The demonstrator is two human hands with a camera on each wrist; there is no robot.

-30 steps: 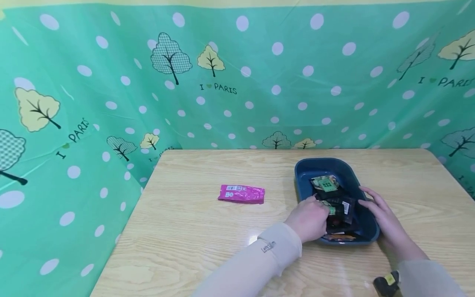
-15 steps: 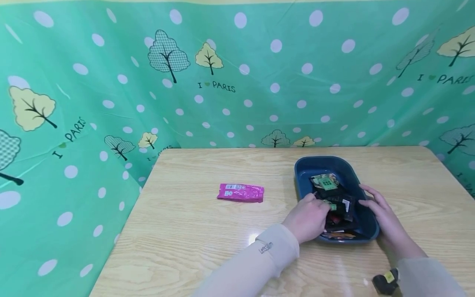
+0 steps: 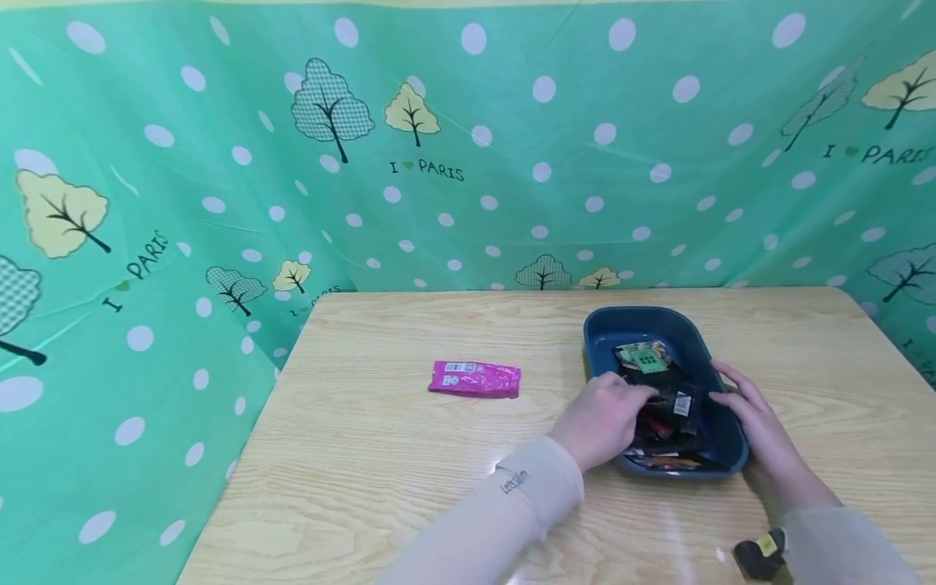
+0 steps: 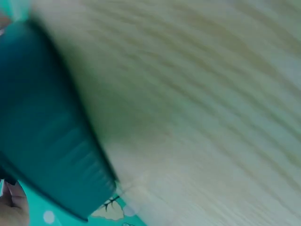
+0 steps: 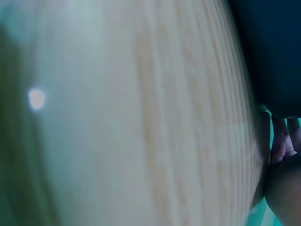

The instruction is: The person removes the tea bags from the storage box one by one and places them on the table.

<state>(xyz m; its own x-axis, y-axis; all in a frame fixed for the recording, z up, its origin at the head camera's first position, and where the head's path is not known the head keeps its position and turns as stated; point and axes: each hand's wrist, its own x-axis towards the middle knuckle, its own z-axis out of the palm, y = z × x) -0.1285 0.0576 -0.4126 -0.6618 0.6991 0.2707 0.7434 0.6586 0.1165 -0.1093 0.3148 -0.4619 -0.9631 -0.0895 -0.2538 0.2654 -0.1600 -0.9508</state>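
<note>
A dark blue plastic bin (image 3: 647, 315) stands on the right half of the table, several black packets inside. My left hand (image 3: 595, 418) reaches over its left side in the head view and pinches a black packet (image 3: 671, 404) with a white barcode label. On the bin's right side, my right hand (image 3: 764, 439) holds the rim. Further back in the bin lies a packet with a green label (image 3: 647, 359). Blurred wrist views show the bin's outer wall (image 4: 51, 122) and some fingers (image 5: 281, 141); the packets' contents cannot be seen.
A pink packet (image 3: 475, 379) lies left of the bin on the wood-grain table (image 3: 351, 455). A small black object with a yellow patch (image 3: 760, 556) is near the right sleeve. A green patterned cloth (image 3: 512, 162) hangs behind and to the left.
The left hand has shifted slightly left and up in the bin, and the black packet at its fingertips has turned, hiding its green label. The right hand stays at the rim.
</note>
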